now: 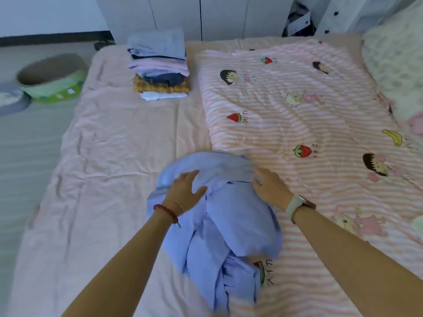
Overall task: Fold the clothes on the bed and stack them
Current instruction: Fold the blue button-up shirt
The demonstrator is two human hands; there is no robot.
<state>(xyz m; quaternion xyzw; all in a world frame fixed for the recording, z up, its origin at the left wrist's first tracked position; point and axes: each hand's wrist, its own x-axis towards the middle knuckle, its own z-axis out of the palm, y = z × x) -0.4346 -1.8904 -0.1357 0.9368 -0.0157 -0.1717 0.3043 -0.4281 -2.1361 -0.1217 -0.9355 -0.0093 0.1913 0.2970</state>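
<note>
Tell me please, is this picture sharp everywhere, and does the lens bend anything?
Head view: soft overall. The blue garment is smeared at its lower end, and the round basket on the floor looks motion-blurred. The left hand and right hand are fairly clear. Wide-angle distortion curves the bed edges outward. Lighting is even daylight with a bluish cast; no glare, only faint shadows.

Bedroom surroundings around the bed

A pink striped quilt printed with cartoon figures, strawberries and a banana spreads right of and beyond the grip. A pale floral pillow lies at the far right. Far left, on the floor, sits a round green-sided basket beside a grey round object. White wardrobe doors stand at the back, with dark clutter beside them.
</note>
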